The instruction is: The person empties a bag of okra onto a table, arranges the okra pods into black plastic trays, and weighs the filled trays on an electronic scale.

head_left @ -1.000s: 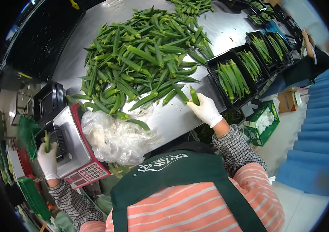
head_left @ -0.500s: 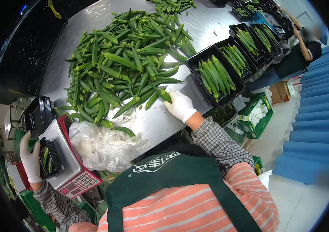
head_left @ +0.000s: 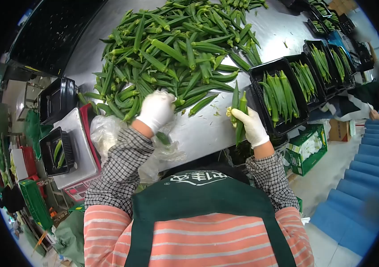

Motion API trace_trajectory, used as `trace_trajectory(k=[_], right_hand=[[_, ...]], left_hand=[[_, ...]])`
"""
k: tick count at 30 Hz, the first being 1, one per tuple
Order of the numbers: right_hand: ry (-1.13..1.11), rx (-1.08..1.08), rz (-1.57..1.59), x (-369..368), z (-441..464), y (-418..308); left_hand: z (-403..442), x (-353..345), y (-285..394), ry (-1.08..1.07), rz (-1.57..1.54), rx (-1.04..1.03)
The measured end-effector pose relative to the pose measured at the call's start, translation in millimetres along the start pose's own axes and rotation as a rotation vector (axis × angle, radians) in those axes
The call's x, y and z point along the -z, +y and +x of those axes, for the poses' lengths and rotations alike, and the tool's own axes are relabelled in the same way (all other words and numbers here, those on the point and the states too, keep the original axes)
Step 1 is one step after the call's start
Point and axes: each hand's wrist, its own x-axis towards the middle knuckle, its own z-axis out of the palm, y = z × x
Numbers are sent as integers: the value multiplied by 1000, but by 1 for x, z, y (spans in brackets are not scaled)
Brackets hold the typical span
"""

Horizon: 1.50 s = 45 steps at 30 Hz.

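Note:
Several okra pods (head_left: pixel 243 105) stand upright in my right hand (head_left: pixel 252 127), its white-gloved fingers closed round them beside the nearest filled tray. My left hand (head_left: pixel 156 110), also gloved, is closed at the near edge of the okra pile (head_left: pixel 167 49). Whether a pod is in its fingers is hidden from me. On the scale (head_left: pixel 85 147) at left sits a black tray (head_left: pixel 47 153) with a few okra pods in it. Crumpled clear plastic (head_left: pixel 105 133) lies under and beside my left forearm.
Black trays (head_left: pixel 303 118) of lined-up okra run along the table's right side. An unfilled black tray (head_left: pixel 56 100) stands behind the scale. A green crate (head_left: pixel 314 153) is on the floor at right. A co-worker's dark clothing (head_left: pixel 376 95) shows at far right.
My left hand has moved from the tray on the scale to the pile. My right hand has drawn back from the pile, holding okra near the trays. The view has shifted.

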Motion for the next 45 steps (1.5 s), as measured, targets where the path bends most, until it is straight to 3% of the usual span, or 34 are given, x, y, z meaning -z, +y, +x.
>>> trace_trajectory(k=[4, 7, 8, 11, 15, 18, 23, 30, 34, 37, 42, 45], right_hand=[[-34, -39, 149, 8, -4, 1], [-49, -50, 205, 11, -6, -6], [-55, -50, 221, 10, -6, -8], [-23, -57, 154, 11, 2, 4], [114, 52, -280, 6, 15, 7], [283, 399, -704, -4, 40, 2], [361, 437, -1166, -30, 89, -19], [43, 73, -1454, -31, 98, -41], [82, 55, -1468, -35, 88, -33], [96, 40, -1467, -31, 92, -32], [56, -122, -1396, -32, 73, -40], [156, 37, -1430, -36, 69, -27]], left_hand=[[4, -31, 8, 19, 184, 41], [-1, -16, 9, 59, 83, 38], [-3, 0, 18, 184, -7, 42], [9, 22, 42, 292, -267, 41], [52, -24, 54, 167, -138, 69], [66, -35, 63, 94, -34, 190], [62, -32, 72, 88, 4, 279], [47, -31, 86, -52, 38, 236], [48, -33, 79, -123, -3, 273], [47, -39, 74, 9, 66, 177], [51, -30, 70, -159, 91, 179], [51, -45, 63, -91, 61, 135]])
